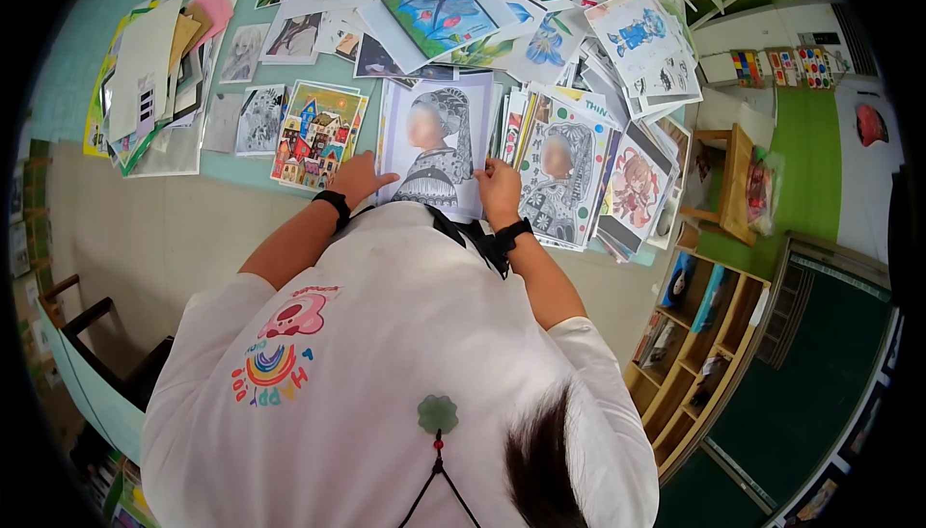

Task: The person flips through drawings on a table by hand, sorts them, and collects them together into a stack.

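Portrait drawing (pixel 434 166), black and white on a pale lilac-edged sheet, lies at the near edge of the table (pixel 69 84), directly before the person's chest and between both hands. The right hand (pixel 499 188) grasps its right edge, thumb and forefinger pinched together and the other fingers curled. The left hand (pixel 361 179) is at the lower left edge with its thumb reaching onto the sheet; whether its fingers grip the paper cannot be told.

Just left of the drawing is a colourful house picture (pixel 318 137), near the left fingers. To the right, beside the right hand, a second patterned portrait (pixel 564 181) tops a pile of sheets, with a cartoon picture (pixel 637 186) next to it. Beyond the drawing, a blue bird picture (pixel 444 12) lies tilted on other overlapping artwork, and a blue figure picture (pixel 632 31) lies farther right. A stack of papers (pixel 140 80) sits well to the left.

The person wears a white shirt (pixel 386 335) with a green pendant (pixel 437 414) hanging over it. On the right of the room are a wooden stool (pixel 730 186), a shelf (pixel 690 359) and a dark green board (pixel 830 374).
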The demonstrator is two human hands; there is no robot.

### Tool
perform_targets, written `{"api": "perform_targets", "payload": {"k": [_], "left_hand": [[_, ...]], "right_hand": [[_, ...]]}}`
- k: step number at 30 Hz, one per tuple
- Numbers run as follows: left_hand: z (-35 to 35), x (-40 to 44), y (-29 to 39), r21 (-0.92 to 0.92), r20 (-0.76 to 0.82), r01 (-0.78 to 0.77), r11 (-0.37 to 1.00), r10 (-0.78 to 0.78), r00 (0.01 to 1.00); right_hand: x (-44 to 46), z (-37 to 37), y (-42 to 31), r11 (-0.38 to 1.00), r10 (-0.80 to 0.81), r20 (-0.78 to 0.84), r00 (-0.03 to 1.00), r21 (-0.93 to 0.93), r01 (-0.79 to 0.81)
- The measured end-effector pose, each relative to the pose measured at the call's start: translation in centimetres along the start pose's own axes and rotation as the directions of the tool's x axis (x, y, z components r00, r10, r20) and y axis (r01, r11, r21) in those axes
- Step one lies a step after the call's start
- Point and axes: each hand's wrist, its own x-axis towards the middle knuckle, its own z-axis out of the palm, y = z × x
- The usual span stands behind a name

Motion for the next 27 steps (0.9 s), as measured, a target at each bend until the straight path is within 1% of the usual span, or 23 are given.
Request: {"api": "perform_targets", "payload": {"k": [2, 5, 8, 9, 11, 13, 15, 17, 18, 21, 23, 25, 26, 27], "left_hand": [[0.4, 0.0, 0.0, -0.001, -0.042, 0.007, 1.000, -0.007, 0.999], [0.8, -0.1, -0.3, -0.026, -0.075, 0.012, 1.000, -0.014, 0.997], [0.9, -0.1, -0.3, -0.052, -0.071, 0.027, 0.998, -0.030, 0.997], [1.1, -0.3, -0.4, -0.060, -0.063, 0.038, 0.997, -0.042, 0.997], [2.0, -0.2, -1.2, -0.078, -0.109, 0.006, 0.997, -0.014, 0.994], [2.9, -0.2, -1.6, -0.082, -0.162, -0.015, 0.997, 0.001, 0.987], [3.4, -0.3, -1.5, -0.072, -0.221, -0.023, 0.997, 0.007, 0.975], [3.0, -0.7, -0.8, -0.061, -0.172, 0.030, 0.998, -0.040, 0.984], [2.7, -0.7, -0.5, -0.053, -0.149, 0.053, 0.997, -0.061, 0.987], [2.6, -1.1, -0.3, -0.100, -0.140, 0.087, 0.991, -0.101, 0.985], [2.7, -1.6, -0.1, -0.116, -0.167, 0.093, 0.989, -0.111, 0.980], [2.7, -2.0, -0.1, -0.133, -0.188, 0.102, 0.986, -0.126, 0.974], [2.7, -2.2, 0.1, -0.152, -0.202, 0.120, 0.981, -0.150, 0.968], [2.7, -2.4, 0.5, -0.170, -0.215, 0.138, 0.976, -0.173, 0.961]], "right_hand": [[0.0, 0.1, 0.2, 1.000, -0.023, 0.008, 1.000, -0.005, 0.023], [0.0, -0.2, 0.3, 0.999, -0.037, -0.054, 0.998, -0.039, 0.035], [0.6, -1.0, 2.1, 0.996, -0.080, -0.083, 0.993, 0.027, 0.082], [0.8, -1.7, 2.9, 0.994, -0.037, -0.102, 0.994, 0.098, 0.047], [1.2, -3.7, 5.4, 0.971, 0.055, -0.127, 0.990, 0.239, -0.023], [1.7, -5.4, 10.6, 0.962, 0.148, -0.231, 0.962, 0.258, -0.086], [0.8, -8.9, 13.2, 0.962, 0.195, -0.310, 0.931, 0.244, -0.120], [0.1, -11.5, 15.6, 0.969, 0.235, -0.346, 0.908, 0.162, -0.189], [-0.1, -12.3, 16.4, 0.953, 0.287, -0.350, 0.892, 0.196, -0.230], [0.0, -13.0, 19.3, 0.945, 0.312, -0.384, 0.869, 0.217, -0.244], [0.0, -12.8, 19.8, 0.948, 0.317, -0.363, 0.876, 0.136, -0.287], [0.2, -12.8, 18.2, 0.941, 0.326, -0.358, 0.875, 0.029, -0.338], [0.4, -11.9, 18.2, 0.938, 0.105, -0.502, 0.859, -0.236, -0.253], [0.5, -11.4, 17.4, 0.969, 0.035, -0.478, 0.878, -0.198, -0.146]]}}
